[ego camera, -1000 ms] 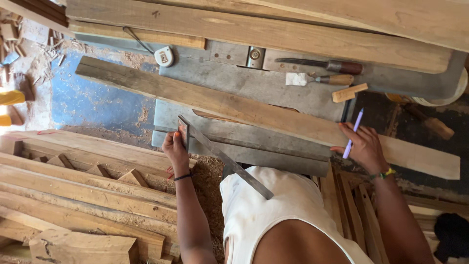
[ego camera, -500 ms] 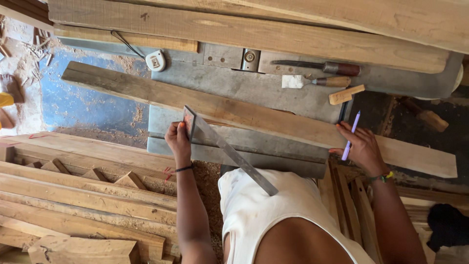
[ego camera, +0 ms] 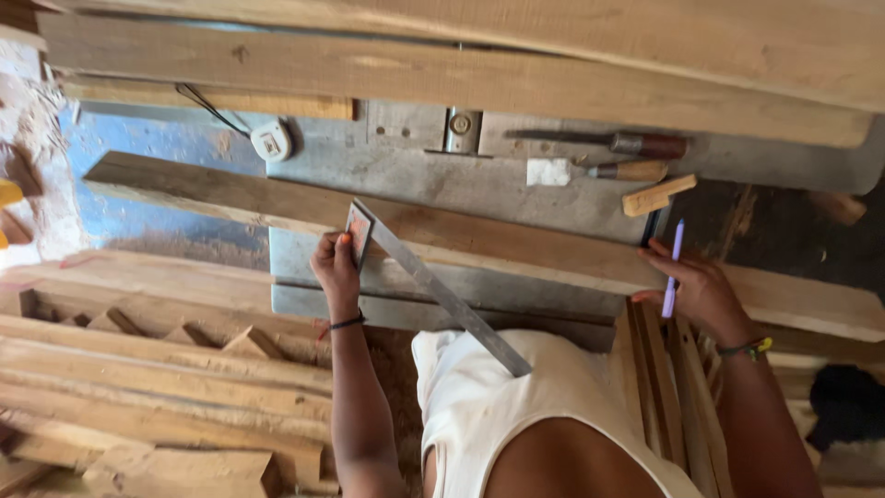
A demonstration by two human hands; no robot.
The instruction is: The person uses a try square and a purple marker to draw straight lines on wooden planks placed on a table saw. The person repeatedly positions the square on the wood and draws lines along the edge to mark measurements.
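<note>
Stack of sawn boards (ego camera: 157, 369) lay left of everything. Left hand (ego camera: 336, 263), fingers closed around the stock of a try square (ego camera: 433, 281), had carried it up from the counter's (ego camera: 479, 189) near edge since a second ago; stock now sat against the long plank (ego camera: 516, 244), steel blade trailing back toward the body. Square appeared nearly seated for lining up. Beyond the fingers: tape measure (ego camera: 272, 140), two chisels (ego camera: 608, 157). Right hand (ego camera: 701, 290) stayed on the plank's right part, fingers pinching a purple pencil (ego camera: 673, 267), tip up.

Grey metal machine table (ego camera: 479, 189), blue sawdust-strewn floor (ego camera: 175, 175), stacked timber (ego camera: 157, 369), daylight.
</note>
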